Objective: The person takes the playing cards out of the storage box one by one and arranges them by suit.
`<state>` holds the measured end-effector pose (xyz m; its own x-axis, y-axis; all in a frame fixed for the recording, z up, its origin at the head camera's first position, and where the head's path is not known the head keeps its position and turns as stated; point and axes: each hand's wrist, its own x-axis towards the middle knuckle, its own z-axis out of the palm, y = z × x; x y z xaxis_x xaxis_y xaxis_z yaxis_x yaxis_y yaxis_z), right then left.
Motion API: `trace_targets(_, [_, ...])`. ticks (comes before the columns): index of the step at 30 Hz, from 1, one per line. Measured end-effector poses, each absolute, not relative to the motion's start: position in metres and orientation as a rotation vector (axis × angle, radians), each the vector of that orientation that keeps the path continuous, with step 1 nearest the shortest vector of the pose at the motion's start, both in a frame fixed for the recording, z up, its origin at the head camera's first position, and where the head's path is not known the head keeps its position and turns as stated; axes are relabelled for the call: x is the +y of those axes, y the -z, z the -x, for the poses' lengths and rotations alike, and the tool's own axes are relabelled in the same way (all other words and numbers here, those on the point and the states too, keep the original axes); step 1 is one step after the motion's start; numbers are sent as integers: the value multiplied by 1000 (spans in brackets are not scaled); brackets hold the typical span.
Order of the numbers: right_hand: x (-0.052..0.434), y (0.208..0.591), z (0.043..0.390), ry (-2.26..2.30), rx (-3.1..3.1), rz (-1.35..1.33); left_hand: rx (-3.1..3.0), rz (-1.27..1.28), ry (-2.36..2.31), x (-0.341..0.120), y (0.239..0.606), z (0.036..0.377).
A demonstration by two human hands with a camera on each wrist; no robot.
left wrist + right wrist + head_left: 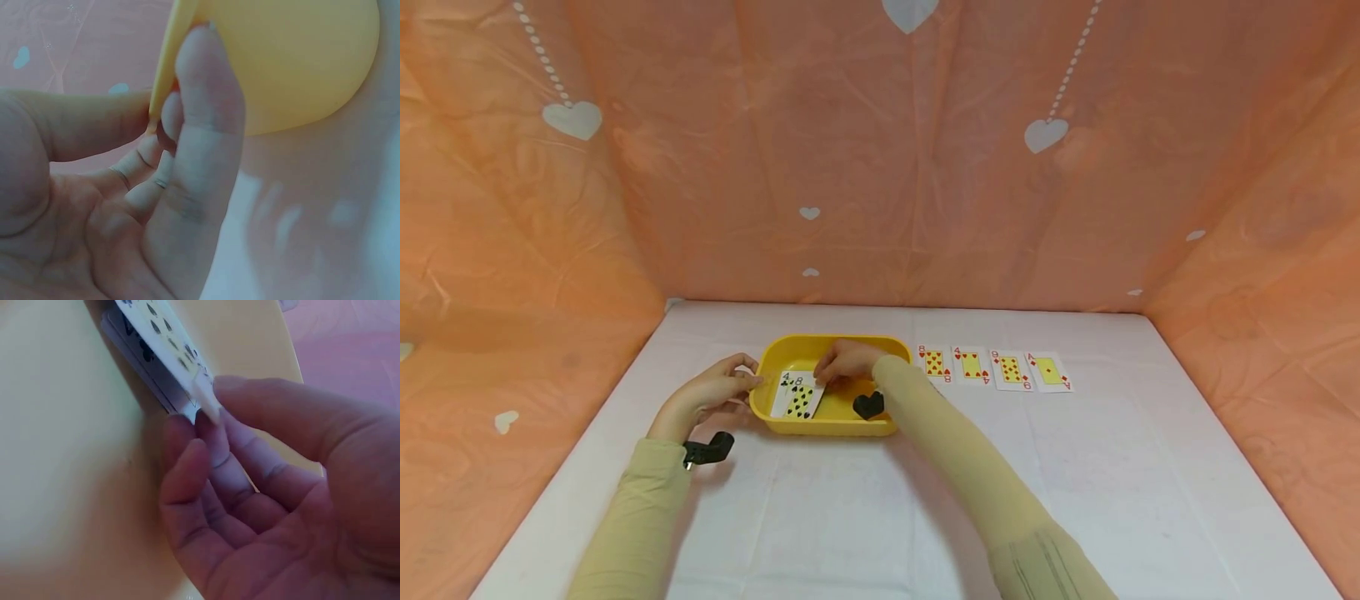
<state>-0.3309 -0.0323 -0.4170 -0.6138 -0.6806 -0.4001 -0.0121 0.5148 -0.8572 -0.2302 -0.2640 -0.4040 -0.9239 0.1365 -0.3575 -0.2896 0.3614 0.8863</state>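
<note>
1. While the left hand (711, 392) pinches the yellow tray's (775, 354) rim, thumb outside and fingers curled inside, keep it steady on the surface (865, 517).
2. Inside the tray, the right hand (847, 361) nips the top card (803, 398) by its edge; lift only that one, leaving the clubs card (784, 385) beneath.
3. Four red cards (992, 368) lie in a row just right of the tray.

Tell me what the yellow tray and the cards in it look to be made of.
Yellow tray: probably moulded plastic, smooth with a thin rim, which the left hand pinches. Black-suit cards: likely coated card stock, thin, flat and printed; the right hand pinches the top card's edge.
</note>
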Motion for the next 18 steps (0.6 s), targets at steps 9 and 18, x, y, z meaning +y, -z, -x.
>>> trace_targets(9, [-29,414,329,1153,2077,523,2256,122,-1587,-264,406,231])
trace_targets(18, [-22,404,335,1169,2105,556,2259,146,-1579,-264,403,229])
